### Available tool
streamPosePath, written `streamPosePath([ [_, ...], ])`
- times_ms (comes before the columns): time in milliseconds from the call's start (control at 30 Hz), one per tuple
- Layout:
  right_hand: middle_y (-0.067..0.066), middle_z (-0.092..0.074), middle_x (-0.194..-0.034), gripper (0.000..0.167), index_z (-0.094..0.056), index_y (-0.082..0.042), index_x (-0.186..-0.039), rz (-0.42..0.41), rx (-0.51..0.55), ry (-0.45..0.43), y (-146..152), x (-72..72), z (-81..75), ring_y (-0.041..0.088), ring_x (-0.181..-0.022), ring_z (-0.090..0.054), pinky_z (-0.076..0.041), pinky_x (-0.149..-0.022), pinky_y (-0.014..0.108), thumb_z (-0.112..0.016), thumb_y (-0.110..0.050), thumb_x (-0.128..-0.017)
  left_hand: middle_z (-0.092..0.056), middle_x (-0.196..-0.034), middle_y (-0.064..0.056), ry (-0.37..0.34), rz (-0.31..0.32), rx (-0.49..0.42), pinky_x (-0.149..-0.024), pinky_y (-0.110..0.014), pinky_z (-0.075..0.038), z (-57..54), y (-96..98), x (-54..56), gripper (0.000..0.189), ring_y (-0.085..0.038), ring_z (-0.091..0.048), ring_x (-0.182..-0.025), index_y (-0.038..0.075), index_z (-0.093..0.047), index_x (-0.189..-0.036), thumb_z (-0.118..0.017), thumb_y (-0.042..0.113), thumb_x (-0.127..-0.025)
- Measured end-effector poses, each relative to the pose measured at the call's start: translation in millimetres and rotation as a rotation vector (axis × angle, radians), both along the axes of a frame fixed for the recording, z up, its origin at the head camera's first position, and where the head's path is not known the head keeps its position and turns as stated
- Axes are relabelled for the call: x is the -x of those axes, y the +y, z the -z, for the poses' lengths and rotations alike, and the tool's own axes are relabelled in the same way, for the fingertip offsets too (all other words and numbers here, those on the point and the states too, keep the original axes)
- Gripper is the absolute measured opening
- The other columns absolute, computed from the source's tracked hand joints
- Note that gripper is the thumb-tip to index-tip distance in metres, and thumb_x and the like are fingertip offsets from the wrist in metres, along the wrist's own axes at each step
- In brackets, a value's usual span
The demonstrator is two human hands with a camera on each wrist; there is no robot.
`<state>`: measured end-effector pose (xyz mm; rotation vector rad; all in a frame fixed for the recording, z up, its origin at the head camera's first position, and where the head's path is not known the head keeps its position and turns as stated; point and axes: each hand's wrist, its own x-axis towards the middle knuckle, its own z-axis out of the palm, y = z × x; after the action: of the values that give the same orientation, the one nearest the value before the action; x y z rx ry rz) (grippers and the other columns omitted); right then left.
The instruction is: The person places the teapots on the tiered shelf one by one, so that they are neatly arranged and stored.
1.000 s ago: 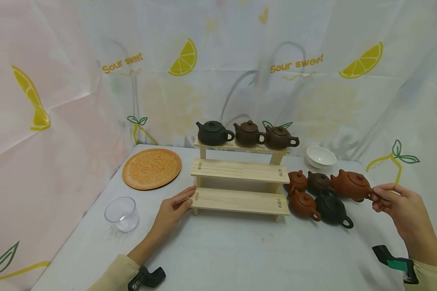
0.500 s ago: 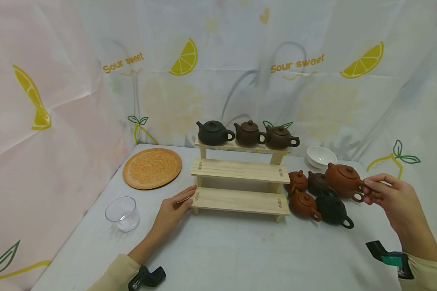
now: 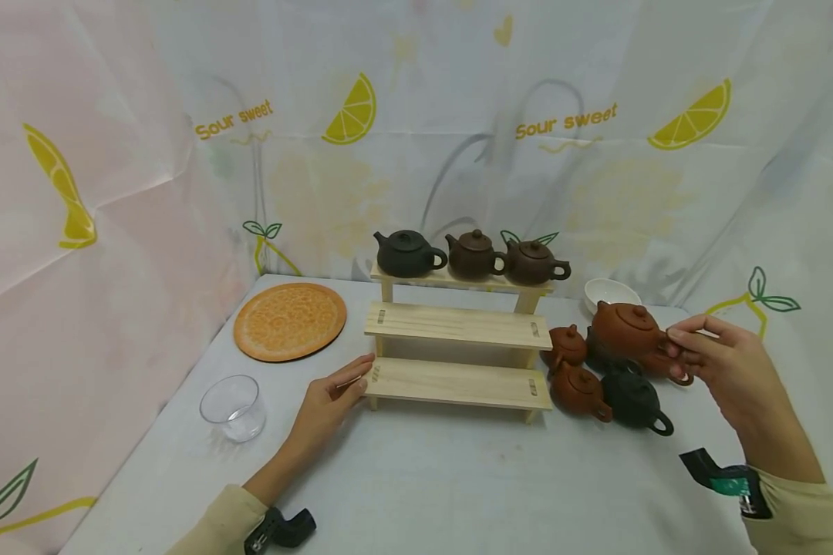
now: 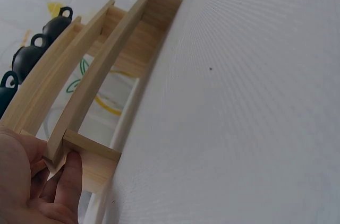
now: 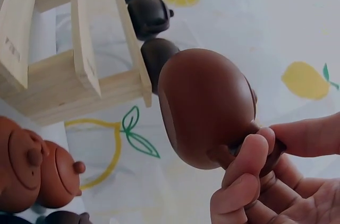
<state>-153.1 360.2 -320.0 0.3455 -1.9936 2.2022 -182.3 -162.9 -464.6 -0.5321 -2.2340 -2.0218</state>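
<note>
My right hand (image 3: 732,374) pinches the handle of a reddish-brown teapot (image 3: 625,330), held up over the other teapots at the right. In the right wrist view the rounded underside of this teapot (image 5: 204,104) faces the camera, thumb and fingers on its handle. My left hand (image 3: 326,401) grips the left end of the lowest shelf of a three-tier wooden stand (image 3: 458,383), thumb above and fingers beneath in the left wrist view. On the top tier stand a black teapot (image 3: 406,258) and two dark brown teapots (image 3: 472,258). Both lower tiers are bare.
Below the held teapot are several others: reddish ones (image 3: 578,391), a black one (image 3: 632,401) and a dark brown one partly hidden. A white bowl (image 3: 604,291) sits behind them. At left lie a round orange mat (image 3: 290,322) and a clear glass cup (image 3: 236,412).
My right hand has raised the reddish-brown teapot and carried it left toward the stand, uncovering another reddish teapot behind it. My left hand has stayed on the shelf end.
</note>
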Motion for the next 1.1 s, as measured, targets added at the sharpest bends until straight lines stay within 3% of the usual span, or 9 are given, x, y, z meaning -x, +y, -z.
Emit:
streamPosePath([
  [433, 0.010, -0.063, -0.079, 0.021, -0.069, -0.001, -0.094, -0.047, -0.029, -0.037, -36.1, 9.3, -10.7, 0.020, -0.059, -0.060, -0.057, -0.055, 0.027, -0.054, 0.009, -0.104, -0.054, -0.152, -0.010, -0.001, -0.002, 0.008, -0.103, -0.021, -0.047, 1.5, -1.7, -0.4, 0.039, -0.024, -0.042, -0.145, -0.006, -0.061, -0.140, -0.065, 0.010, -0.105],
  [867, 0.009, -0.064, -0.078, 0.008, -0.063, 0.004, -0.097, -0.112, -0.052, 0.030, -74.0, 20.1, -11.0, 0.020, -0.059, -0.059, -0.055, -0.058, 0.028, -0.058, 0.004, -0.104, -0.054, -0.152, -0.008, -0.015, -0.005, 0.007, -0.103, -0.022, -0.047, 0.5, -0.3, 0.4, 0.039, -0.023, -0.042, -0.145, -0.005, -0.062, -0.140, -0.065, 0.013, -0.105],
  [1100, 0.009, -0.063, -0.077, 0.015, -0.066, -0.003, -0.094, -0.112, -0.112, 0.018, -95.0, 25.4, -14.4, 0.020, -0.058, -0.057, -0.055, -0.057, 0.028, -0.058, 0.004, -0.104, -0.054, -0.152, -0.009, -0.006, -0.003, 0.001, -0.104, -0.021, -0.046, 1.7, -0.5, 1.5, 0.039, -0.023, -0.041, -0.145, -0.005, -0.062, -0.140, -0.066, 0.012, -0.105],
])
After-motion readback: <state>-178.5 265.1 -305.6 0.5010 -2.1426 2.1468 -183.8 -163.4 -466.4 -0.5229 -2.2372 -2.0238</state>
